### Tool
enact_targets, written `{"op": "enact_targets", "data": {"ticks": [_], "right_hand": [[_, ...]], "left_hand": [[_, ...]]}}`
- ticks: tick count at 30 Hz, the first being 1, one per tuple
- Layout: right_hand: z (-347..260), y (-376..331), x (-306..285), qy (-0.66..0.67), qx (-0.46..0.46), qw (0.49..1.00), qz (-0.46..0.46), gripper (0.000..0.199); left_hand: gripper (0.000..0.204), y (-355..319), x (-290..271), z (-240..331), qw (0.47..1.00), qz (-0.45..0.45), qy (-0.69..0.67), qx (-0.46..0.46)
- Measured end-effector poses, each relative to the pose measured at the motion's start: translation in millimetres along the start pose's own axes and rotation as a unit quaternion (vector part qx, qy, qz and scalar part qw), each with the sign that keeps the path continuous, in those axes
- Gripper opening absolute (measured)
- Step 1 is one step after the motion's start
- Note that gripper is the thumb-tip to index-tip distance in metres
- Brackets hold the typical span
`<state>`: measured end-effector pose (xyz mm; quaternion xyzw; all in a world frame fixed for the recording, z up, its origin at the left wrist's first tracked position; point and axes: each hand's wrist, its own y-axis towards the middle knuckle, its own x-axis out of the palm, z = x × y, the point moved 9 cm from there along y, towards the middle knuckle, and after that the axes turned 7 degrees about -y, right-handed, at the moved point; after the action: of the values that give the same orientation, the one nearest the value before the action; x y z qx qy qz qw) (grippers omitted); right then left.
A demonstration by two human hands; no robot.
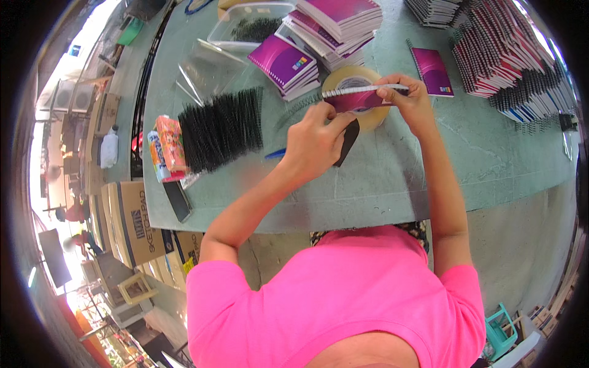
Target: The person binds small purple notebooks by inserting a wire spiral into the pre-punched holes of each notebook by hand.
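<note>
A small purple notebook (362, 100) is held up edge-on, its white page edge on top. My right hand (408, 101) grips its right end between thumb and fingers. At its left end my left hand (316, 138) is closed, beside a dark spiral coil (300, 110) that trails out to the left. Whether the left fingers also pinch the coil is hidden. Behind and below the notebook lies a roll of clear tape (373, 121). A black flat piece (348, 144) shows next to my left hand, and a blue pen (275, 154) lies left of it.
Many black spiral coils (224, 129) lie bunched at left, beside a pink packet (171, 143). Purple notebooks (331, 34) are stacked at the back, near a plastic tub (224, 27). One bound notebook (432, 72) lies right, before tall notebook stacks (500, 49).
</note>
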<state>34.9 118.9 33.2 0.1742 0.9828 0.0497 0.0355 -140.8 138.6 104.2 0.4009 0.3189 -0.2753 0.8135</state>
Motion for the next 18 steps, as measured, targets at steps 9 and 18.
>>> {"op": "enact_targets", "data": {"ticks": [9, 18], "right_hand": [[0.4, 5.3, -1.7, -0.012, 0.008, 1.0, -0.02, 0.016], [0.3, 23.0, 8.1, -0.03, 0.011, 0.995, -0.096, 0.013]], "left_hand": [[0.028, 14.6, -13.9, 6.1, 0.998, 0.063, -0.025, 0.005], [0.028, 23.3, -68.2, 28.4, 0.966, 0.253, 0.046, 0.023]]}}
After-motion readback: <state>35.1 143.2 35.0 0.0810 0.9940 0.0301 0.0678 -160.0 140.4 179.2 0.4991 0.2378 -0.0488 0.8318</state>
